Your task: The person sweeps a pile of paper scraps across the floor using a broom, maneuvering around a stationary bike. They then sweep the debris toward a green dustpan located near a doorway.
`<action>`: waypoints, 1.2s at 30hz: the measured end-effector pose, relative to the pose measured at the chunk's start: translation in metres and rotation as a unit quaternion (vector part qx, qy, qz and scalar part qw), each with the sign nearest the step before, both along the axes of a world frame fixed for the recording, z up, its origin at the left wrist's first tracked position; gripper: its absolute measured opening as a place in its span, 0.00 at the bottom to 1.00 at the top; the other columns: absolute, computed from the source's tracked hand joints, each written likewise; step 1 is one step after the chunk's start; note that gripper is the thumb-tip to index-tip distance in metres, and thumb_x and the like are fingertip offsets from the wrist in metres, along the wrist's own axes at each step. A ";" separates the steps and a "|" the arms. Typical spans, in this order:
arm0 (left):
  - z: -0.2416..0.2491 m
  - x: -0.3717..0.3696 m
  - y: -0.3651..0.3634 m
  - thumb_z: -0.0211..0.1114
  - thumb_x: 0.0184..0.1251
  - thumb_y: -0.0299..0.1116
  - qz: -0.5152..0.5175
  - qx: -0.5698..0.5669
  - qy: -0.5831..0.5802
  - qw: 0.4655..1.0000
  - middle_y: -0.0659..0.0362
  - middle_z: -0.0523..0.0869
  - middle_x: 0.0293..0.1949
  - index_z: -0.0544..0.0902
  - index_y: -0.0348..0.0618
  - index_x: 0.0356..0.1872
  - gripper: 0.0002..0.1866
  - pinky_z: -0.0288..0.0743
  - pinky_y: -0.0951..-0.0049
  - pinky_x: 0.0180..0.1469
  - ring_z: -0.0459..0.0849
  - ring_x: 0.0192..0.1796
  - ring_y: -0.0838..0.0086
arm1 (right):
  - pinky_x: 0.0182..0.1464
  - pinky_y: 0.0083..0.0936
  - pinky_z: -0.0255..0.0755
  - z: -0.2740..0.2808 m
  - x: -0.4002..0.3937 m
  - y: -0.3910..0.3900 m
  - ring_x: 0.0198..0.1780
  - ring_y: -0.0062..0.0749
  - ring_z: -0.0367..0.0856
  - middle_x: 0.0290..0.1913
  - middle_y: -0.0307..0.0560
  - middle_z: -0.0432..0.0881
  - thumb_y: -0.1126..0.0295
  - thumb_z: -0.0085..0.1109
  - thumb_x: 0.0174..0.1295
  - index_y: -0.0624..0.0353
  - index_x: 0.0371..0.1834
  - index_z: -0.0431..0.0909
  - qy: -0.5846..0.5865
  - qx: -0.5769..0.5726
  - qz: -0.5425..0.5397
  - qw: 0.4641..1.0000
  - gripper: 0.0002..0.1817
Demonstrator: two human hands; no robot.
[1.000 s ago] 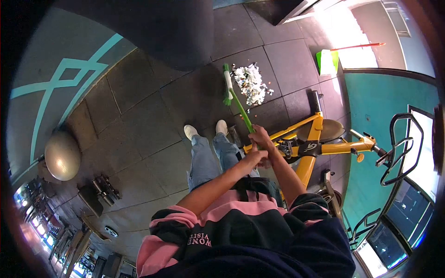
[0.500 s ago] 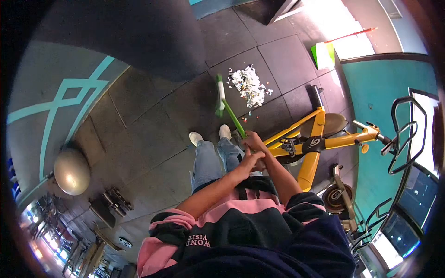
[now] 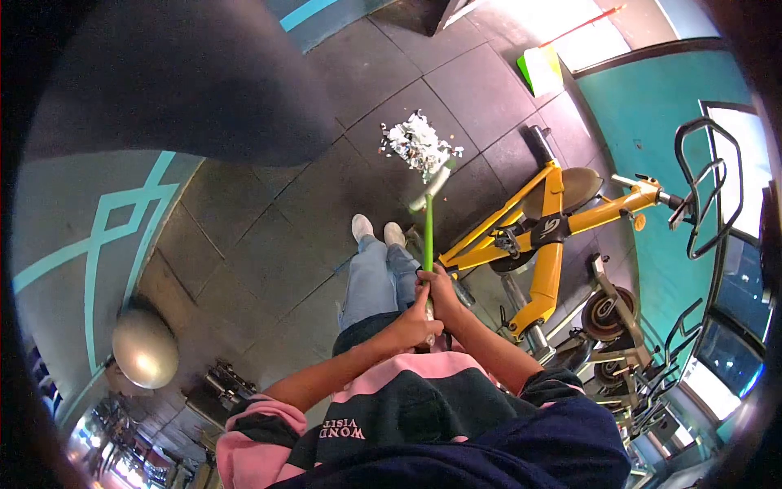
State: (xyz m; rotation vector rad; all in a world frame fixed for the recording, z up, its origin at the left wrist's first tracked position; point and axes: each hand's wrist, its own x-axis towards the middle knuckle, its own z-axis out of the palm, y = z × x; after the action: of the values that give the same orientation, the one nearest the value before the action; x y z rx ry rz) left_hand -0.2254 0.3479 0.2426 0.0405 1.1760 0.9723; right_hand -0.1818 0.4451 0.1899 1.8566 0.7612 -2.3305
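Note:
A broom with a green handle (image 3: pixel 428 236) runs away from my body toward the floor. Its pale head (image 3: pixel 430 189), blurred by motion, is at the near edge of a pile of white scraps (image 3: pixel 417 140) with a few coloured bits. My right hand (image 3: pixel 440 292) is wrapped round the handle farther along. Closer to my waist, my left hand (image 3: pixel 414 324) closes round the handle's near end.
A yellow exercise bike (image 3: pixel 554 228) stands close on my right, with more bikes behind it. A green dustpan (image 3: pixel 540 72) with a red handle lies farther off. To the left are a silver ball (image 3: pixel 145 349) and a grey wall; a dark blurred shape covers the upper left.
The broom head has swung right, from left of the pile to its near edge. My hands have drawn slightly nearer my body, and the view has shifted.

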 end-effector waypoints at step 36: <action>-0.125 -0.028 0.057 0.58 0.43 0.24 -0.104 -0.027 -0.166 0.980 0.60 0.72 0.28 0.41 0.52 0.66 0.47 0.64 0.79 0.19 0.72 0.23 0.77 | 0.18 0.25 0.60 -0.155 0.031 0.025 0.16 0.25 0.65 0.16 0.40 0.67 0.76 0.51 0.45 0.61 0.25 0.68 -0.169 0.153 -0.062 0.972 0.04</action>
State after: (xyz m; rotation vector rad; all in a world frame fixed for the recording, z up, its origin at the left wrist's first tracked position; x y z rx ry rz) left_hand -0.2533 0.4053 0.1178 -0.0408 0.8702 0.7292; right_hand -0.1504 0.4705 0.0344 2.4086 1.0275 -1.9622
